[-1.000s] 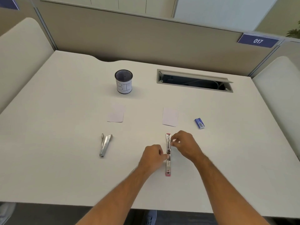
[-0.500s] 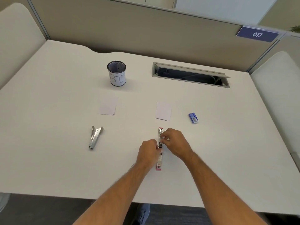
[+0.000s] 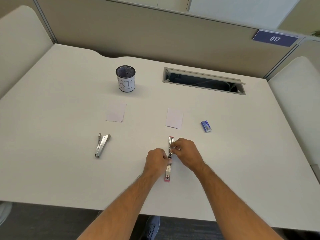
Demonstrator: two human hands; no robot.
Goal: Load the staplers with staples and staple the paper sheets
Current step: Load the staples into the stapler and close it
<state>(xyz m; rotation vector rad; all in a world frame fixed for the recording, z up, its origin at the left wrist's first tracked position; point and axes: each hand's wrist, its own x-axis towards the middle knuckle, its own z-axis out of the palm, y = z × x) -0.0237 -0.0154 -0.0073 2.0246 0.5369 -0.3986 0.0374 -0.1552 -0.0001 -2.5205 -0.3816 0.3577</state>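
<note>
Your right hand (image 3: 186, 153) pinches what looks like a staple strip at the open channel of the pink-tipped stapler (image 3: 169, 160), while your left hand (image 3: 155, 161) grips that stapler at its middle to steady it. Going by size, the white counter (image 3: 52, 110) carries everything; the mesh cup (image 3: 125, 78) stands toward its far edge, two paper sheets (image 3: 174, 118) lie mid-counter, the second stapler (image 3: 101, 144) lies well left of your hands, and the blue staple box (image 3: 206, 126) sits right of the nearer sheet. If the strip goes in tilted, it could jam or break apart; the thin stapler could also roll under your grip. It lies lengthwise between your hands, toward the near edge.
</note>
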